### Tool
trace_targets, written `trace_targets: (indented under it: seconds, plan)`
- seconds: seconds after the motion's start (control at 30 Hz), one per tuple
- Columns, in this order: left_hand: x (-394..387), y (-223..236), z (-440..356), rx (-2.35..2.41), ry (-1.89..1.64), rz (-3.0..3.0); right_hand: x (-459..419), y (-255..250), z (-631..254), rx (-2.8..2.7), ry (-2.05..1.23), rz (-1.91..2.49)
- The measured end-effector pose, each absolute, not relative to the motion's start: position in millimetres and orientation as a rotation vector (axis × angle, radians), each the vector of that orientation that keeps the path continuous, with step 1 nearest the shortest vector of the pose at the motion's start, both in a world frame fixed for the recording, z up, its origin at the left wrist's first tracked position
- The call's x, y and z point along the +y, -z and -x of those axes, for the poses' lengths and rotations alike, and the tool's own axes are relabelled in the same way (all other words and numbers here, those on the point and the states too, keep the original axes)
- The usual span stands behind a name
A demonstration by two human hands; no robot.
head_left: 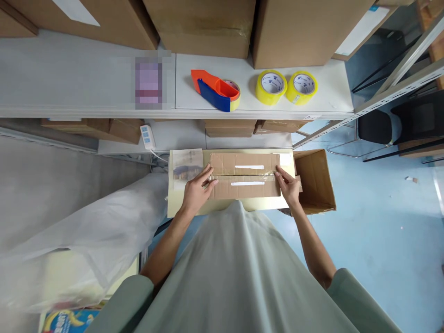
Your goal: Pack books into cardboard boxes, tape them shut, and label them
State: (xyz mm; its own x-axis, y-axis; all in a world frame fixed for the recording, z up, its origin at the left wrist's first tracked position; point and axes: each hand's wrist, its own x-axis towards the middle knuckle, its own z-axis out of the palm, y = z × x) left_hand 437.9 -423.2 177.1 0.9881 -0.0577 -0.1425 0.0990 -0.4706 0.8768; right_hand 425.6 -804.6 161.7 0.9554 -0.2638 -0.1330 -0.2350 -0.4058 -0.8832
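Hands (199,188) (289,187) on white-striped brown carton (245,177)

Light is bright and soft, edges stretch, and a purple patch (149,83) is pixelated.

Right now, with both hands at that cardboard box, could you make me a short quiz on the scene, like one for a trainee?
1. Where are the left hand and the right hand?
a) both at the left end of the cardboard box
b) one at each end of it
c) both raised well clear of it

2. True or false: two yellow tape rolls are on the shelf, to the right of the orange and blue tape dispenser.

3. On which side of the pale tabletop is the open carton, left or right?

Key: 1. b; 2. true; 3. right.
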Motion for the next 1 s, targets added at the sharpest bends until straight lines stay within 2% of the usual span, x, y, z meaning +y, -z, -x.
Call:
trace_targets:
  seconds: [0.33,0.47,0.57,0.8,1.0]
  plan:
    - [-409.4,-165.1,-442.4,-0.062,0.198,-2.131,-797.8,-168.5,-428.0,0.278,0.018,2.087]
    - [-402.9,-173.6,-446.3,-0.127,0.146,-2.171,-803.0,-180.7,-429.7,0.165,0.005,2.168]
    - [-398.9,-186.9,-457.3,-0.176,0.042,-2.176,-803.8,-201.8,-442.7,0.073,0.131,2.331]
    - [-402.0,-230.1,-516.3,-0.196,-0.263,-2.045,-749.5,-283.0,-532.8,-0.349,0.388,2.525]
    - [-399.7,-260.8,-569.9,-0.187,-0.429,-2.035,-650.5,-314.8,-634.0,-0.606,0.217,2.729]
